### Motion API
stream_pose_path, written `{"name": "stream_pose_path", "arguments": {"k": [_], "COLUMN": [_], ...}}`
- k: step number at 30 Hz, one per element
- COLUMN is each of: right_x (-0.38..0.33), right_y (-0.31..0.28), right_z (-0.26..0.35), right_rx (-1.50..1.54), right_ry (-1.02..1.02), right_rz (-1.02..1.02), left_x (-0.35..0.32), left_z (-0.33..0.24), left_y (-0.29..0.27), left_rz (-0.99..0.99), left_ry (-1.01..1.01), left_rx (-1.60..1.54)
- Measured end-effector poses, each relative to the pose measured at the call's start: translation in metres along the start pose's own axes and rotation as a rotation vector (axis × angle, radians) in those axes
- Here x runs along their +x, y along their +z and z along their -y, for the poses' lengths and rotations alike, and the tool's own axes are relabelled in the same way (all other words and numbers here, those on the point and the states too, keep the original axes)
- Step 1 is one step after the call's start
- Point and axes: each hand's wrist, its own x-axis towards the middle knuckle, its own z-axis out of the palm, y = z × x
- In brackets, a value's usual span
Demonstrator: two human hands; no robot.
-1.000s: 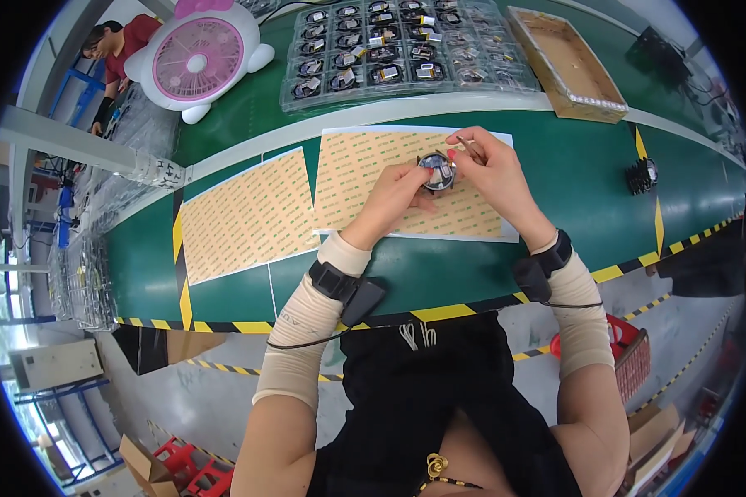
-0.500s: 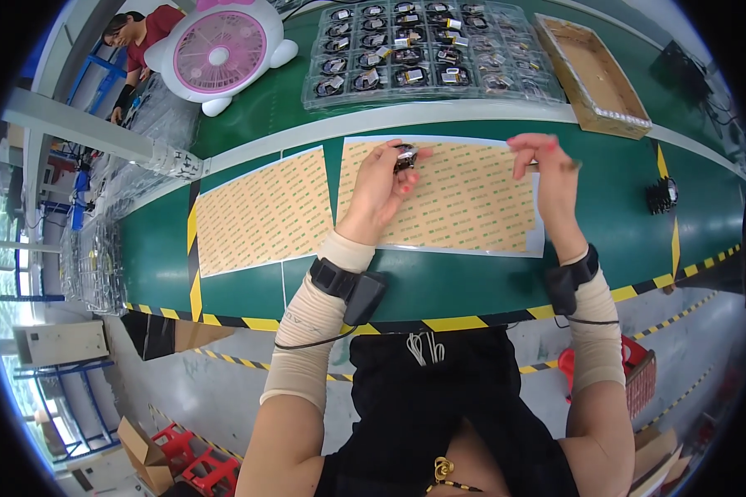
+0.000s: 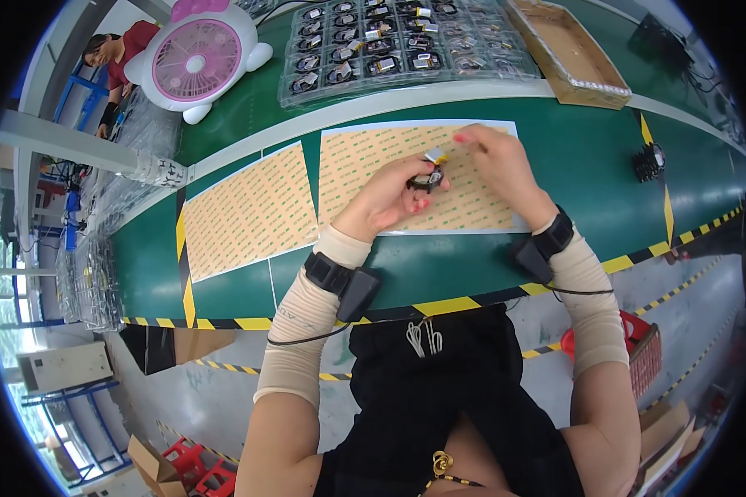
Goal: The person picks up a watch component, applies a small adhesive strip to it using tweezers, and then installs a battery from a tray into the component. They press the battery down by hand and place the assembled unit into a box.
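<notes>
Head view, looking down on a green bench (image 3: 588,178) with a yellow-and-black striped front edge.

Left hand (image 3: 387,201) curled, fingertips pinching a small dark part (image 3: 428,179) held just above the right-hand sticker sheet (image 3: 389,157). Right hand (image 3: 497,161) raised beside it, thumb and forefinger pressed together on a small yellowish tab (image 3: 436,155) touching the top of the part. Both hands well inside the sheet's borders, nearer its upper edge than its lower one. Black bands on both wrists, cables trailing toward the bench's front edge.

Second sticker sheet (image 3: 249,211) to the left, tilted, a narrow strip of bare green between the two. Open green surface right of the hands, reaching to a small black gadget (image 3: 648,161) near the striped corner. More bare surface between the sheets' lower edges and the striped front.

Beyond a pale strip along the back: clear tray of small parts (image 3: 381,45), shallow cardboard box (image 3: 568,50) to its right, pink fan (image 3: 195,58) to its left. Another person (image 3: 116,54) at far upper left, well apart.
</notes>
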Motion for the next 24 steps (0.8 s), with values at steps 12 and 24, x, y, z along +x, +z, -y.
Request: {"name": "stream_pose_path", "arguments": {"k": [12,24], "right_x": [-0.002,-0.007], "right_y": [-0.019,0.001], "right_z": [0.024,0.021], "right_rx": [0.800,0.746], "right_ry": [0.149,0.138], "right_rz": [0.106,0.161], "left_x": [-0.004,0.000], "left_z": [-0.002,-0.001], "left_y": [0.000,0.001], "left_rz": [-0.122,-0.075], "left_ry": [0.202,0.206], "left_rx": [-0.014,0.096]}}
